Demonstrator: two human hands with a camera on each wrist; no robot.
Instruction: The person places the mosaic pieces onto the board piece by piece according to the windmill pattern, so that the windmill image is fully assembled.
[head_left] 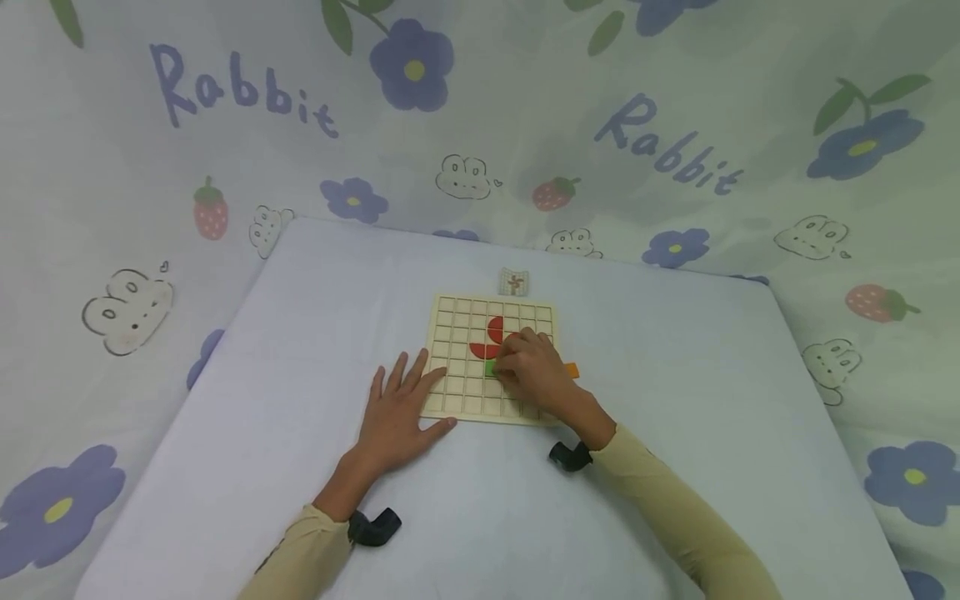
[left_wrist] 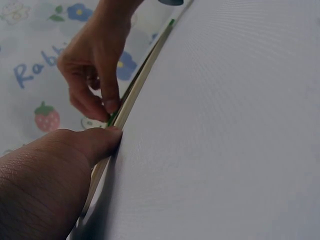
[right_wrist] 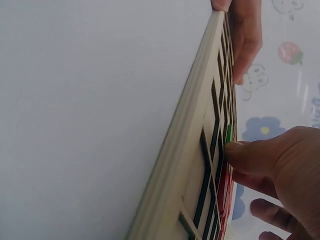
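Observation:
A pale wooden grid board (head_left: 457,383) lies on the white table, divided into square cells. My left hand (head_left: 396,421) is spread over its left edge, with the thumb at the front corner; in the left wrist view the thumb (left_wrist: 107,142) lies along the board's side. Over the board's middle, my right hand (head_left: 536,371) pinches a small green piece (head_left: 491,367) at the cells. The right wrist view has the right thumb (right_wrist: 245,156) against that green piece (right_wrist: 229,134). Just behind it sit red curved pieces (head_left: 485,351), partly covered by the right hand.
An orange piece (head_left: 572,370) shows at the board's right edge, beside the right wrist. Behind the board stands a small card (head_left: 513,282) with a brown pinwheel pattern. A patterned cloth (head_left: 480,108) hangs along the table's far side.

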